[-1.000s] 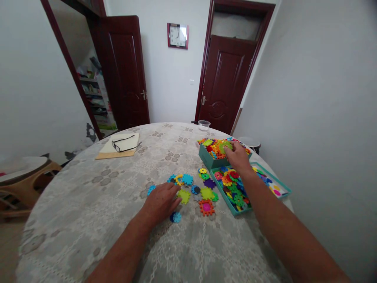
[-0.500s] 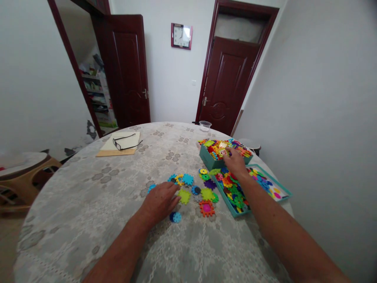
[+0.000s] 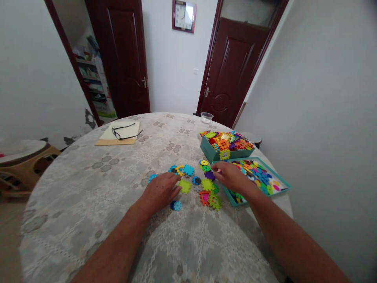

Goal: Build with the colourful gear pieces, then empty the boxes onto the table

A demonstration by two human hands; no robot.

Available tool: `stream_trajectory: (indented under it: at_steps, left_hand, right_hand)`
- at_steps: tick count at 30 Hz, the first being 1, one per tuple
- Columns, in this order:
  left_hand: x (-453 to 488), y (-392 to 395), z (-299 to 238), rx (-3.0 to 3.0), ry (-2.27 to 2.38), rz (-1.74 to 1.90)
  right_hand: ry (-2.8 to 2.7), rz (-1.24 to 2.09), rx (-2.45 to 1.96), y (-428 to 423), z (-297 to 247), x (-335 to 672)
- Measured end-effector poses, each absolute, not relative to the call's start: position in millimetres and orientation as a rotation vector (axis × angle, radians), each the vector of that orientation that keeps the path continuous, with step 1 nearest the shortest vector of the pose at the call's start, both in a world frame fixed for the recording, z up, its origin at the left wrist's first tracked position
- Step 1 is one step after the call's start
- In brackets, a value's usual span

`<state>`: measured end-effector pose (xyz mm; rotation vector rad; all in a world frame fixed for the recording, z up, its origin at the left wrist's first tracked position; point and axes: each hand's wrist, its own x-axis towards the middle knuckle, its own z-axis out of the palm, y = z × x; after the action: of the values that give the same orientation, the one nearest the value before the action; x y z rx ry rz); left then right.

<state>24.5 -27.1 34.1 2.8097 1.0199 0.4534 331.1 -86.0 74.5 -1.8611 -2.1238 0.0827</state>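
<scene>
My left hand (image 3: 160, 192) rests on the tablecloth, fingers loosely bent and thumb apart. It holds nothing I can see and lies beside a lime square gear piece (image 3: 185, 186). Over the left edge of the shallow teal tray (image 3: 234, 201) is my right hand (image 3: 231, 177). Its thumb and fingers are apart, with a bit of pink showing between them. Nearby lie a purple gear (image 3: 210, 175) and another lime piece (image 3: 207, 184). A green windowed piece (image 3: 215, 201) overlaps an orange piece with a pink centre (image 3: 204, 197).
A teal box (image 3: 215, 151) heaped with colourful pieces stands behind the tray, a yellow windowed piece (image 3: 224, 154) at its front. Blue gears (image 3: 188, 170) lie mid-table. Glasses (image 3: 119, 134) sit on papers (image 3: 107, 140) at left; a clear bowl (image 3: 206, 116) stands at the far edge.
My right hand has come from the teal box toward me, to the tray's left edge. A green windowed piece now lies on the orange one. The view has tilted down; my left hand stays put.
</scene>
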Motion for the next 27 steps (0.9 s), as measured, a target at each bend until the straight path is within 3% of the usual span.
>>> stream_trajectory:
  at_steps: [6, 14, 27]
  left_hand:
    - [24, -26, 31, 2.798, 1.014, 0.469]
    - [25, -26, 30, 2.774, 1.011, 0.47]
    - [25, -28, 35, 2.787, 1.032, 0.407]
  right_hand:
    - [-2.13, 0.09, -1.863, -109, 68, 332]
    - [-1.891, -0.156, -2.255, -88, 71, 400]
    - [-2.027, -0.022, -2.245, -65, 62, 381]
